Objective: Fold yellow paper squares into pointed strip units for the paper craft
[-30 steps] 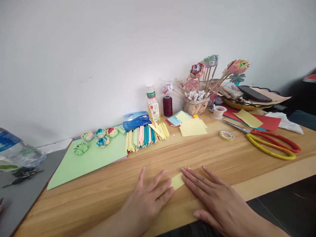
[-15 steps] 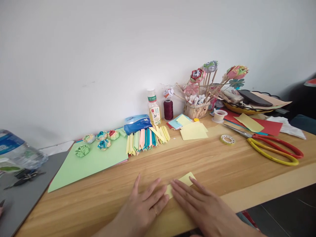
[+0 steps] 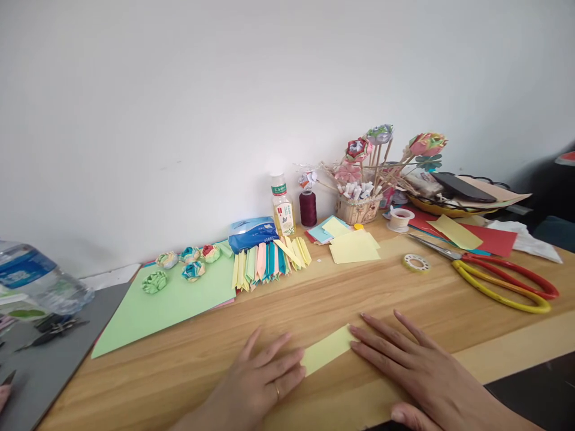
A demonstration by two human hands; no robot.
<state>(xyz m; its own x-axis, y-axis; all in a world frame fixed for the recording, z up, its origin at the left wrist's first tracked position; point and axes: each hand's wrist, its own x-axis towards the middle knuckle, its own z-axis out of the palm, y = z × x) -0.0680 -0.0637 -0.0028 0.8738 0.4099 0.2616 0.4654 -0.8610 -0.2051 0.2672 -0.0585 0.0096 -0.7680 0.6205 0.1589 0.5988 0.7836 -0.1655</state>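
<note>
A strip of pale yellow paper point(image 3: 327, 350) lies flat on the wooden table near its front edge. My left hand point(image 3: 269, 374), with a ring on one finger, rests open with its fingertips on the paper's left end. At the right end lies my right hand point(image 3: 404, 359), open and flat with fingers spread, its fingertips touching the paper's edge. Beyond them is a row of folded paper pieces point(image 3: 265, 263) in yellow, green, pink and blue. A small stack of yellow paper sheets point(image 3: 354, 247) lies to the right of that row.
Large red-and-yellow-handled scissors point(image 3: 498, 278) and a tape roll point(image 3: 416, 263) lie to the right. Green paper point(image 3: 179, 308) holds several paper flowers at left. A thread spool point(image 3: 308, 208), a bottle point(image 3: 283, 209) and a basket point(image 3: 359, 211) stand by the wall. At far left, part of another hand point(image 3: 3, 395) shows.
My right hand has slid rightward along the yellow paper to its right end, uncovering the middle. My left hand has stayed at the left end. The view has shifted slightly.
</note>
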